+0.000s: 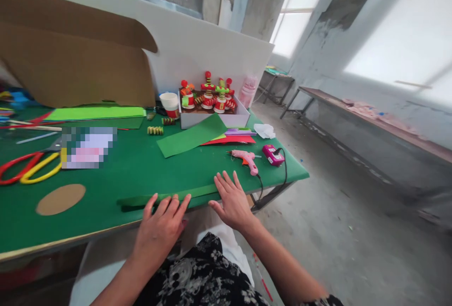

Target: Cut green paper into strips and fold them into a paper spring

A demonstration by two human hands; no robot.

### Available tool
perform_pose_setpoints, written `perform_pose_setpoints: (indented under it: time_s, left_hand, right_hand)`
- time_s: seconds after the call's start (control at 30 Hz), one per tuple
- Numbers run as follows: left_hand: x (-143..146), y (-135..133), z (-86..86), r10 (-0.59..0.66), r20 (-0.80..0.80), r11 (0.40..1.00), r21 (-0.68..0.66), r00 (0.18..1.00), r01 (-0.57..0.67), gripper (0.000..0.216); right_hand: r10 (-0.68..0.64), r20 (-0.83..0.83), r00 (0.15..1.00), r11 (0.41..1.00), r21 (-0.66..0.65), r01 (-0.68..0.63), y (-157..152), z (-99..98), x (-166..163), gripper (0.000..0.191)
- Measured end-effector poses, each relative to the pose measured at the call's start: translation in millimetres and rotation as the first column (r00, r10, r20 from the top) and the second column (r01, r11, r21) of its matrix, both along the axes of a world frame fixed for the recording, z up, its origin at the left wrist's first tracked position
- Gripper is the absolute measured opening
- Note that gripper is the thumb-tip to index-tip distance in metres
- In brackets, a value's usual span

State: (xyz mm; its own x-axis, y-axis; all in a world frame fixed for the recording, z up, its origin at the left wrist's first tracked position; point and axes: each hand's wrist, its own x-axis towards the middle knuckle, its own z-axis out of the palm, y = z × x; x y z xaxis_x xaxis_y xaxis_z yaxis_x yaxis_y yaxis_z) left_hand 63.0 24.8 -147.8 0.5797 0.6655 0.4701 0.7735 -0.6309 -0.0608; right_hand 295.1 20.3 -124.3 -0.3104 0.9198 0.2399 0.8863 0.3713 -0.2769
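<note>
A long, narrow strip of folded green paper lies along the front edge of the green table, its left end slightly raised. My left hand rests on the strip's middle, fingers apart and bent, fingertips touching the paper. Flat over the right end lies my right hand, fingers stretched out, covering that end. Just beyond it is a pink glue gun, its cord running to a magenta adapter box. To the left of my hands is a brown cardboard oval.
Scissors with red and yellow handles lie at the left. Green paper sheets lean against a white box holding several paper-cup figures. Paper cups, zigzag paper pieces and crumpled tissue are nearby.
</note>
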Motion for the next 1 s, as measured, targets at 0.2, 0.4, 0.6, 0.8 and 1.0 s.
perform_pose_setpoints:
  time_s: [0.2,0.4,0.6,0.8,1.0]
  left_hand:
    - [13.6,-0.5,2.1,0.088,0.057,0.996,-0.007,0.994,-0.088,0.028]
    - [1.4,-3.8,13.8,0.001,0.148,1.000,-0.031,0.989,0.004,0.027]
    - [-70.9,18.4,40.9,0.374,0.410,0.927,-0.174,0.832,-0.332,0.025]
    - [-97.5,39.4,22.9,0.411,0.337,0.893,-0.334,0.847,-0.301,0.029]
    - [-90.7,38.1,16.9,0.409,0.331,0.898,-0.313,0.851,-0.309,0.030]
  right_hand:
    - [0.244,-0.433,0.868,0.940,-0.116,-0.322,43.3,2.5,-74.3,0.056]
    - [0.172,-0.545,0.821,0.914,-0.223,-0.339,77.2,-3.0,-103.6,0.054]
    - [0.254,-0.409,0.876,0.918,-0.182,-0.352,74.4,-2.9,-102.8,0.049]
    - [0.290,-0.276,0.917,0.916,-0.196,-0.349,74.9,1.6,-108.0,0.047]
    - [0.312,-0.139,0.940,0.919,-0.206,-0.336,73.4,1.2,-112.7,0.046]
